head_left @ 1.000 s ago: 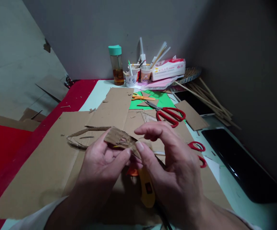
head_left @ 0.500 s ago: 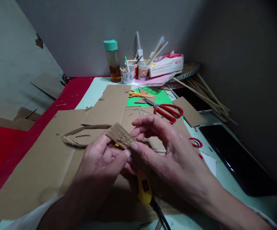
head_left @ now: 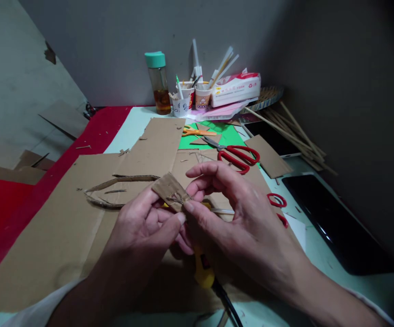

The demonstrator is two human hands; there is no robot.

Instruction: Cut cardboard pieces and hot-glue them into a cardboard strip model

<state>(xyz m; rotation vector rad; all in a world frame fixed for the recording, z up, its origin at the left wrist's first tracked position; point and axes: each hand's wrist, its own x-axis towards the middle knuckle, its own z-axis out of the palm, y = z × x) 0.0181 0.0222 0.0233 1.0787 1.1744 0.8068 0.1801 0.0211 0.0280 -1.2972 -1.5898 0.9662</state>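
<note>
A small piece of cardboard (head_left: 168, 187) with a torn, roughened lower end is tilted up between my hands. My left hand (head_left: 149, 222) grips it from the left, fingers behind and thumb near its lower edge. The thumb of my right hand (head_left: 231, 209) presses the torn end, and its other fingers curl above. Beneath the hands lies a yellow glue gun (head_left: 204, 274) with a black cord; its body is mostly hidden, and a pale stick (head_left: 224, 211) shows behind the right fingers. Left of the hands, a bent cardboard strip outline (head_left: 104, 185) stands on the large cardboard sheet (head_left: 47, 227).
Red-handled scissors (head_left: 239, 156) and orange scissors (head_left: 197, 131) lie beyond the hands. More red handles (head_left: 277, 200) show at right, near a black phone (head_left: 333, 222). A bottle (head_left: 161, 86), cups (head_left: 183, 106), a tissue pack (head_left: 236, 89) and wooden sticks (head_left: 294, 131) are at the back.
The cardboard piece has turned slightly more upright in my fingers. Both hands stay close to the same place, and the whole view has shifted slightly.
</note>
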